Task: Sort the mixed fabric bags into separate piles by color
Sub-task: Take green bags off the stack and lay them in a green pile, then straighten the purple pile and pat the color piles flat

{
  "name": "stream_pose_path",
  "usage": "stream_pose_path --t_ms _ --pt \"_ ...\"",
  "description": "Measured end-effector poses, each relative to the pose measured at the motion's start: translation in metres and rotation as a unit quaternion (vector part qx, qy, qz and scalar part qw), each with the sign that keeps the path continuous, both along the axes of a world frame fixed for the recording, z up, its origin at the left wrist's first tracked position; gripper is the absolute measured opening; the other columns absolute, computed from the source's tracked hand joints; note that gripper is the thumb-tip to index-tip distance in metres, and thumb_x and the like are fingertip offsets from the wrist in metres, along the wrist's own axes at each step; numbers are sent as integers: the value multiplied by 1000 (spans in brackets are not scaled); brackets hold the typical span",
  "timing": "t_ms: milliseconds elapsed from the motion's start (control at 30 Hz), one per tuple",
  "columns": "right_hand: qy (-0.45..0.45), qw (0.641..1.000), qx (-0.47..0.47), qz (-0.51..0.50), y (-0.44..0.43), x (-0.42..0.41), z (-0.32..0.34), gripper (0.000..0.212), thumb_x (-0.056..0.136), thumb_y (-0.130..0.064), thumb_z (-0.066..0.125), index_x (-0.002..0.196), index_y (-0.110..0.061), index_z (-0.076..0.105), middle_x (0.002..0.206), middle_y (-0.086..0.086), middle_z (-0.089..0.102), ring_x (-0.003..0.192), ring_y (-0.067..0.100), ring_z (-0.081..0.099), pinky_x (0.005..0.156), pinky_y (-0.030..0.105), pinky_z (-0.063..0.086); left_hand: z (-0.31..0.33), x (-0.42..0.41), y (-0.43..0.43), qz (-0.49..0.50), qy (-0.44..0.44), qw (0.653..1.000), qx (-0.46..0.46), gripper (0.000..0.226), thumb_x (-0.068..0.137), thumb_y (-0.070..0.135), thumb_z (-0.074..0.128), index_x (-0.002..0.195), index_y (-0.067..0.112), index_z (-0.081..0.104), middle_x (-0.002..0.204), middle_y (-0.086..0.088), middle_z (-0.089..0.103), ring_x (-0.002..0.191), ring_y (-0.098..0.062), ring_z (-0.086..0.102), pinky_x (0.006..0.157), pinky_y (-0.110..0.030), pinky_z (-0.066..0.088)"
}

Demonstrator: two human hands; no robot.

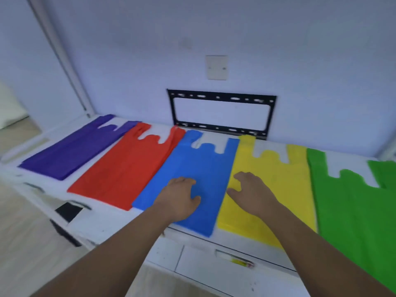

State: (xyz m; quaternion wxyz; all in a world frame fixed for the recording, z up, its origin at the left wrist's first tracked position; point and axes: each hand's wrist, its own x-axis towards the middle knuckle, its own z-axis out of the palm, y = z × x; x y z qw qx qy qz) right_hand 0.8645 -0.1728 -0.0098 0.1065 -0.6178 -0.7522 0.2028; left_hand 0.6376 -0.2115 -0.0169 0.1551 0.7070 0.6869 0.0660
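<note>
Five flat piles of fabric bags lie side by side on a white cabinet top (102, 224): purple (72, 151), red (126, 166), blue (201, 168), yellow (276, 183) and green (355, 206), left to right. Their handles point toward the wall. My left hand (180, 196) rests palm down on the lower part of the blue pile, fingers slightly spread. Over the left edge of the yellow pile is my right hand (252, 189), fingers apart and holding nothing. Whether it touches the fabric I cannot tell.
A black metal wall bracket (220, 97) is fixed just behind the blue and yellow piles, below a pale switch plate (216, 67). Drawers (214, 266) run along the cabinet front, one with a yellow object in its handle slot. A light wooden floor (25, 243) lies at the left.
</note>
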Motion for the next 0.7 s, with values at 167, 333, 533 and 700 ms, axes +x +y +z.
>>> stream_pose_path --t_ms 167,333,533,700 --pt "29 999 0 38 -6 -129 4 64 94 -46 57 147 -15 42 149 5 45 132 23 48 103 36 43 0 -121 -23 46 -17 999 11 62 91 50 50 146 21 46 147 0 48 140 -25 37 116 -35 32" --pt "106 993 -30 50 -13 -245 -6 52 92 -41 63 137 -18 52 140 -1 54 125 16 53 105 32 42 -4 -243 -46 80 -30 996 12 57 90 50 54 140 24 51 141 1 53 133 -24 43 113 -36 35" --pt "257 962 -93 3 5 -329 -11 33 90 -31 70 120 -18 65 115 -5 67 100 7 64 93 28 51 -5 -337 -37 99 -64 993 -11 52 94 46 55 141 24 50 142 3 53 130 -19 47 109 -36 41" --pt "370 914 -156 -59 54 -388 -23 20 93 -19 64 112 -13 69 105 11 73 90 16 70 78 35 59 -8 -396 -2 118 -93 989 4 51 96 46 55 142 25 49 145 5 49 135 -18 42 111 -35 38"
